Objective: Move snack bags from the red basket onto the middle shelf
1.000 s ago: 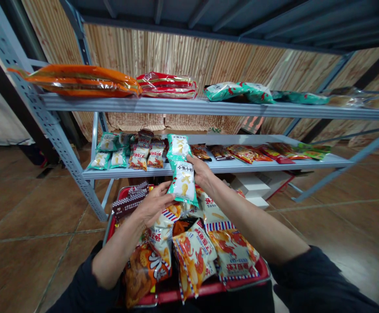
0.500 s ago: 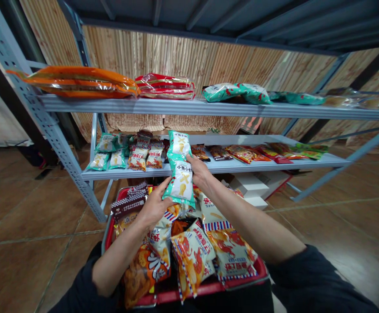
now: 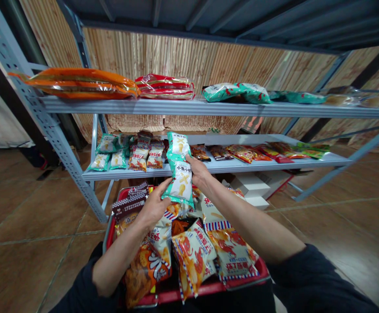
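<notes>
A strip of joined green-and-white snack packets hangs between my hands, its top end over the lower shelf. My right hand grips the strip at its right edge, fingers closed round it. My left hand pinches the bottom left corner of the lowest packet. Below both hands sits a red basket heaped with orange, white and red snack bags.
The lower shelf carries green packets, red-and-white packets and flat snack bags to the right. The upper shelf holds orange, red and teal bags. White boxes lie under the shelf. Brown tiled floor surrounds.
The strip has tilted slightly, its bottom swinging left and a little lower toward my left hand. Both hands keep their hold and barely shift.
</notes>
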The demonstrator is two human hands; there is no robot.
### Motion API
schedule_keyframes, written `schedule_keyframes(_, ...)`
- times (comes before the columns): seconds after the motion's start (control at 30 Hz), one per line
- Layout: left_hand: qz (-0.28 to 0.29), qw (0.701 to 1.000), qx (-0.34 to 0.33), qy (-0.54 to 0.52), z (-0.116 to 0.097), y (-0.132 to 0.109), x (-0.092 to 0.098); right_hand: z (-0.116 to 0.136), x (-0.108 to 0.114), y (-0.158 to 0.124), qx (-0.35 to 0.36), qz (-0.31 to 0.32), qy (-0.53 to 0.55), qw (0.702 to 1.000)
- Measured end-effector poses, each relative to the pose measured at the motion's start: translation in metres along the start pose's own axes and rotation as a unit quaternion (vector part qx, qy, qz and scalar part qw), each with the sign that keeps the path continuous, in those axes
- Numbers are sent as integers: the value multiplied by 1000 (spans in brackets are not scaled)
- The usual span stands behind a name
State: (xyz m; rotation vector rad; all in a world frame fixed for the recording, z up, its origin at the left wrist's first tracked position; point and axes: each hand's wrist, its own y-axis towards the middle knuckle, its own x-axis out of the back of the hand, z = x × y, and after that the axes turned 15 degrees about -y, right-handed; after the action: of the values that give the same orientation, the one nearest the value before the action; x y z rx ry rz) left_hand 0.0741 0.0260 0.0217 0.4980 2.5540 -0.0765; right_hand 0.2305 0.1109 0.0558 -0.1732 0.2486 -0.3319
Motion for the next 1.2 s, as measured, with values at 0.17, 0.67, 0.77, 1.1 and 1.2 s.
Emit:
schedule_keyframes(0.17, 3, 1000, -2, 16, -1, -1, 0, 0, 0, -1, 6, -3, 8, 1000)
schedule_keyframes(0.67, -19, 948, -211, 240, -22, 8, -12, 6, -8, -13, 35, -16, 29, 999)
schedule_keyframes(0.77, -8, 912, -240, 332, -28, 16, -17, 5, -10, -11, 57, -10, 22, 998)
schedule_keyframes(1.1, -36, 878, -239, 413, -28, 42, -12, 20, -19, -24, 70, 22, -55, 996)
schedule_keyframes(1.2, -41, 887, -233, 397, -29, 46, -8, 23, -21, -32, 64, 47, -84, 993)
